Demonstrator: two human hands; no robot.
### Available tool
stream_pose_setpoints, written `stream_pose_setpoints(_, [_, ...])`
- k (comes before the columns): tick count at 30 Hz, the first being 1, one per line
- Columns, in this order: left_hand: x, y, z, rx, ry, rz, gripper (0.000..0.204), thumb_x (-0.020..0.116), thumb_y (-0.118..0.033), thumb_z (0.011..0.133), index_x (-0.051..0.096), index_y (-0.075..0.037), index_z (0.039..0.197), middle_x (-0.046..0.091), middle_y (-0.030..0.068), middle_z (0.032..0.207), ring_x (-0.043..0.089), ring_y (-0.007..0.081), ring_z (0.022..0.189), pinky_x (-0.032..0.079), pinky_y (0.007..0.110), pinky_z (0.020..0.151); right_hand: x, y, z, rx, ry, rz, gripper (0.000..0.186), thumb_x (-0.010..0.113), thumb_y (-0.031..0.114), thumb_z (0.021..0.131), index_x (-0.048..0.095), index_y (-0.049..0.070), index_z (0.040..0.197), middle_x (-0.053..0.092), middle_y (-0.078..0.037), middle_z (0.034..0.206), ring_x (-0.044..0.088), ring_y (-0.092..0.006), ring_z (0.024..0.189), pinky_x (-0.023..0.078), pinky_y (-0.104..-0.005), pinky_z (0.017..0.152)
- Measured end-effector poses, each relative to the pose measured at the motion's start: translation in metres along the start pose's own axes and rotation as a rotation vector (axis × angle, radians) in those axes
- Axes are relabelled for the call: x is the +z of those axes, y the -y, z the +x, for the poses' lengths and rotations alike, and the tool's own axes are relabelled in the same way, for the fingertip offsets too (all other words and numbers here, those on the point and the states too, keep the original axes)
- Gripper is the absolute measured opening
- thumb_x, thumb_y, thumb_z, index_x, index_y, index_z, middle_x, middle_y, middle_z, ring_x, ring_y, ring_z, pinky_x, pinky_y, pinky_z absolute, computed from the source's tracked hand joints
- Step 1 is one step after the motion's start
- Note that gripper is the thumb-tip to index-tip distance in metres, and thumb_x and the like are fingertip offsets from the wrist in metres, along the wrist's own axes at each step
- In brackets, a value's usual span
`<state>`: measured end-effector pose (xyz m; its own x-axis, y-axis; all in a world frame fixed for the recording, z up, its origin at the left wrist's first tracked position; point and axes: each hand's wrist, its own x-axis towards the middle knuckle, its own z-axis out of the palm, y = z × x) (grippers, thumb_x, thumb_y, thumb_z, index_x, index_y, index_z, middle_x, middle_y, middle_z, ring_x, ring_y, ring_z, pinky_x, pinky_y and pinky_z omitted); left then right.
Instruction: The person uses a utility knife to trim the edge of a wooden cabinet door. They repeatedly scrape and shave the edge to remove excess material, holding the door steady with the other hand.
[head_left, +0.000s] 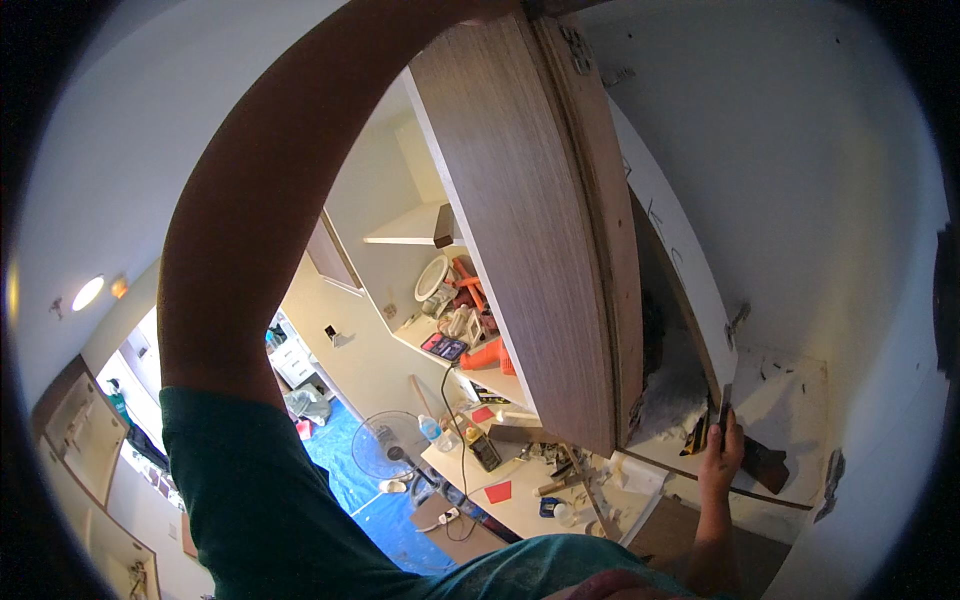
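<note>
A thin tool [726, 399] is gripped by the right hand [722, 453], pointing toward the white panel's lower edge [720, 360] (left hand [490, 8]: grip unclear).

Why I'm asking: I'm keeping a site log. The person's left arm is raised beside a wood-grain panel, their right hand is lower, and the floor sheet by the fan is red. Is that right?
Not quite: the floor sheet by the fan is blue, not red, as the head view shows. The left arm is indeed raised beside the wood-grain panel, with the right hand lower.
</note>
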<state>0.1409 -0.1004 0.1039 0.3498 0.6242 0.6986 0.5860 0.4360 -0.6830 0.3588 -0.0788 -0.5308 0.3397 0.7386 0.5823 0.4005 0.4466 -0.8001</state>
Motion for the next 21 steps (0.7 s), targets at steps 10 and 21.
stream_pose_setpoints(10, [0.040,0.056,-0.018,0.228,0.252,-0.562,0.034,0.063,-0.034,0.094,0.068,-0.002,0.105,0.072,0.0175,0.098,0.070,0.0278,0.091,0.056,0.041,0.082,-0.003,-0.016,-0.002,-0.068,0.015,-0.054,0.051,0.049,0.032,0.105,0.049,-0.004,0.141,0.056,-0.017,0.102,0.056,-0.0249,0.087,0.047,-0.0375,0.074])
stream_pose_setpoints(21, [0.088,0.011,-0.007,-0.012,-0.442,-0.809,0.028,0.070,-0.030,0.084,0.068,-0.002,0.085,0.070,0.0220,0.086,0.069,0.0355,0.085,0.055,0.046,0.078,0.002,-0.007,0.001,-0.104,0.022,-0.035,0.052,0.050,0.032,0.105,0.049,-0.006,0.140,0.056,-0.016,0.099,0.055,-0.0261,0.087,0.047,-0.0393,0.078])
